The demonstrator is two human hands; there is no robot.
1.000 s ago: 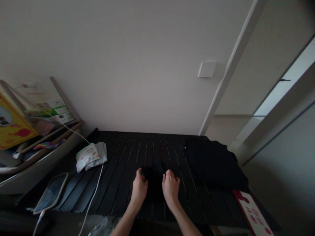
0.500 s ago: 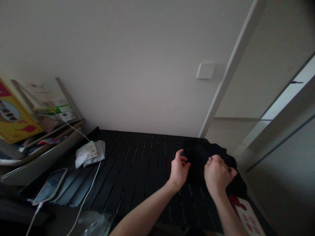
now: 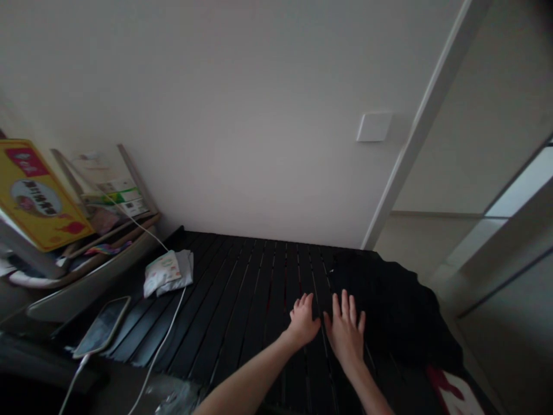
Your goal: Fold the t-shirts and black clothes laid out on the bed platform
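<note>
- Left hand (image 3: 303, 320): lower centre, palm down over the slats, fingers loosely together and slightly curled, clamped on nothing; it lies just left of the cloth edge.
- Right hand (image 3: 345, 328): just right of the left hand, fingers spread well apart and straight, not gripping; it seems to lie flat at the cloth's left edge, though contact is hard to confirm against the dark surfaces.
- Black cloth (image 3: 389, 305): spread loosely over the right half of the slatted platform (image 3: 242, 288), with an irregular outer edge; the exact garment type cannot be told in this low light.
- Handling (judgement): the cloth looks light, soft and limp, so it will drape and give no stiff edge. Best hold: pinch a free edge or fold between thumb and fingers, since a flat palm would only press it down.
- Upper left: yellow box (image 3: 38, 193) leaning with papers on a shelf.
- Left of centre: white printed packet (image 3: 162, 274) on grey cloth (image 3: 185, 274).
- Lower left: phone (image 3: 102, 327) with white cable (image 3: 162, 340).
- Bottom edge: clear plastic bag (image 3: 177, 399).
- Lower right corner: red-and-white card (image 3: 451, 395).
- Wall, upper right: white switch plate (image 3: 374, 127).
</note>
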